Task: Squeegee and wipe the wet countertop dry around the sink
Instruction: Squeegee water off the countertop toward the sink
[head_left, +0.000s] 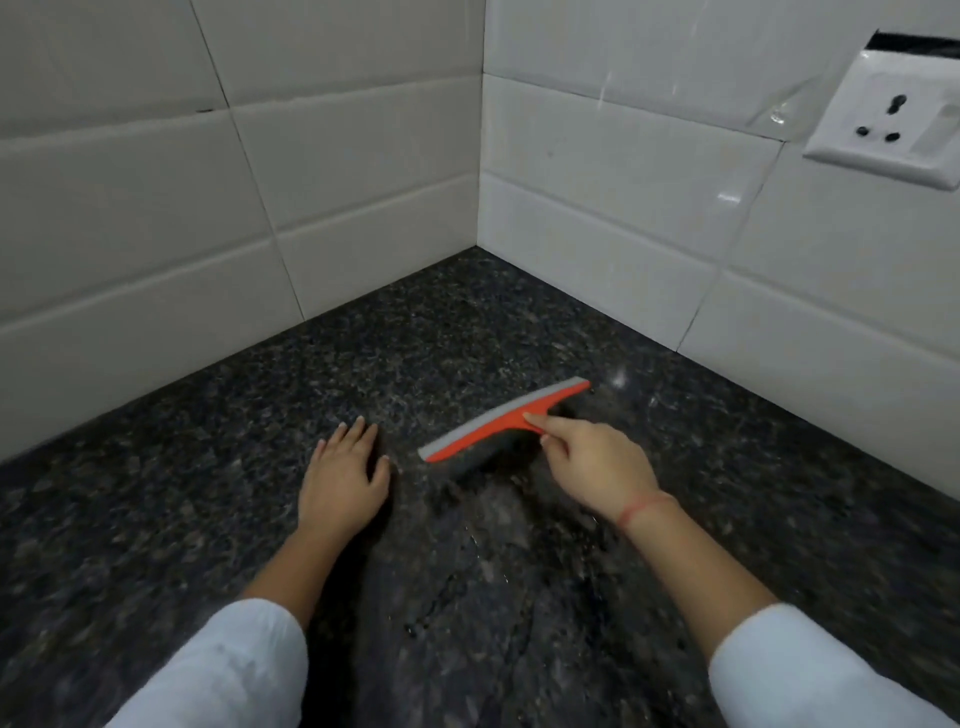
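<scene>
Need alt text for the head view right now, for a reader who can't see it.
A person's right hand holds an orange squeegee with a grey rubber blade on a wet, dark speckled granite countertop, while the left hand rests flat beside it. White tiled walls meet in a corner behind.

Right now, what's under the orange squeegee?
Under the orange squeegee is the dark speckled countertop, with wet streaks nearer the person. The strip right beneath the blade is covered, so I can't see whether it's wet. The right hand hides the handle; the left hand lies flat beside it.
</scene>
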